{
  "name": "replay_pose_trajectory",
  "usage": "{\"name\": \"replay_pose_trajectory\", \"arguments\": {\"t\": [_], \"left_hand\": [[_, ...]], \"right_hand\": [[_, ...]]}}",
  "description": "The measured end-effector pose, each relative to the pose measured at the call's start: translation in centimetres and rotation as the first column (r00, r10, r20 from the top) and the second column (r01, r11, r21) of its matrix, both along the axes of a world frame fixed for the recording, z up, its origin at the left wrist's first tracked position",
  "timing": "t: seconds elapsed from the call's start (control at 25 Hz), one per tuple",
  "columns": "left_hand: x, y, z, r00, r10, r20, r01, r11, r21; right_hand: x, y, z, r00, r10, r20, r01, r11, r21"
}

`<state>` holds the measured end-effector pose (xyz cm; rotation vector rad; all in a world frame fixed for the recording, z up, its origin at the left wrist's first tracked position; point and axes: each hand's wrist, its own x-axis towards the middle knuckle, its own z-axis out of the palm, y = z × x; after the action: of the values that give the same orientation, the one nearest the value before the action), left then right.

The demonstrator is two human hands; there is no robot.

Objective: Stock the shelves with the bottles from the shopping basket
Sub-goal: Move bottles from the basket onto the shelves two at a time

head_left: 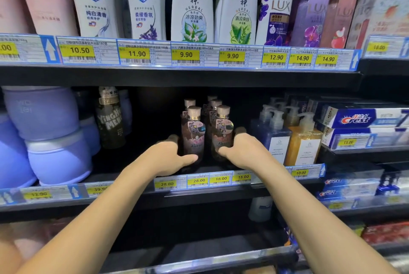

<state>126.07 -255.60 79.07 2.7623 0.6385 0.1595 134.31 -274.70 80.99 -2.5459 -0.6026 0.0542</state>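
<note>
I see my left hand [168,154] gripping a tall clear pink plastic bottle with a beige cap [193,134], my right hand [242,150] gripping its twin [222,133] just beside it. Both stand upright at the front of the dark middle shelf [106,167], each inward of its own hand.

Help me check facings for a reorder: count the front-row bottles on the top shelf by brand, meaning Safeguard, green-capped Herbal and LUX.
Safeguard bottles: 2
green-capped Herbal bottles: 2
LUX bottles: 3
Total: 7
</note>
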Motion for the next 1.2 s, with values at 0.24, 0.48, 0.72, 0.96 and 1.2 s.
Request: {"name": "replay_pose_trajectory", "arguments": {"t": [0.24,0.48,0.72,0.96,1.2], "left_hand": [[-2.9,-1.1,-0.2,0.999,-0.039,-0.024,0.043,0.974,0.223],[-5.2,-5.5,-1.2,0.984,-0.163,0.078,0.121,0.915,0.385],[-6.6,-14.9,-2.0,0.953,-0.294,0.067,0.234,0.86,0.454],[-5.4,-29.5,-4.0,0.907,-0.422,-0.011,0.387,0.822,0.418],[-4.1,-44.4,-7.5,0.87,-0.488,-0.067,0.478,0.803,0.355]], "right_hand": [[-4.7,-0.5,-0.7,0.972,-0.023,0.235,0.084,0.964,-0.252],[-9.2,-4.8,-2.5,0.922,-0.06,0.383,0.205,0.914,-0.35],[-11.4,-13.7,-4.4,0.895,-0.201,0.399,0.352,0.868,-0.351],[-12.4,-28.5,-6.9,0.879,-0.314,0.358,0.442,0.817,-0.371],[-12.8,-43.6,-8.9,0.884,-0.364,0.294,0.457,0.805,-0.377]]}}
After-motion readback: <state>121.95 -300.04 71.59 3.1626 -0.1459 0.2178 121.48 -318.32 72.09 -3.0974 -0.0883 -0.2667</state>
